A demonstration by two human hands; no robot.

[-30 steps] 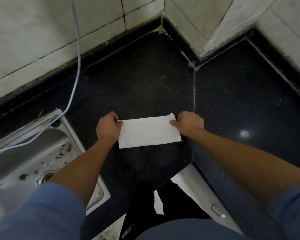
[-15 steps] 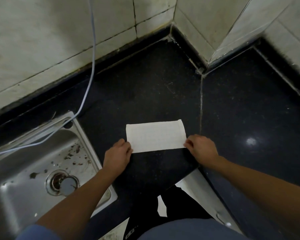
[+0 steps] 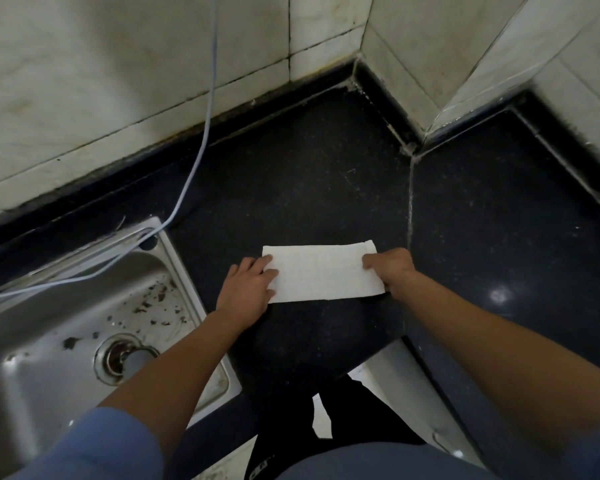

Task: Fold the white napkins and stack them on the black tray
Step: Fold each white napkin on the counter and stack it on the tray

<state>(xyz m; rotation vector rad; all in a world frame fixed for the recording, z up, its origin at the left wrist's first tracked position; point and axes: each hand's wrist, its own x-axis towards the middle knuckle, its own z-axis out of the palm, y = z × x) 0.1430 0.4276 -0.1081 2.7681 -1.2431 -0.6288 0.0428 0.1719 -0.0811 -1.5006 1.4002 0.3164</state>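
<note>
A white napkin [image 3: 323,273], folded into a long rectangle, lies flat on the black counter [image 3: 309,174] near its front edge. My left hand [image 3: 248,285] rests on the napkin's left end with its fingers straight on the paper. My right hand [image 3: 390,270] is at the right end, fingers curled, thumb and fingertip pinching that edge. No tray shows in this view.
A steel sink [image 3: 32,341] with dirt specks and a drain [image 3: 125,358] lies left of the napkin. A pale blue cable [image 3: 207,133] hangs down the tiled wall [image 3: 118,64] into the sink. The wall corner [image 3: 413,98] juts into the counter behind.
My hands went from the napkin's far corners to its near corners, then up onto its two short ends. The napkin stays flat in the same spot.
</note>
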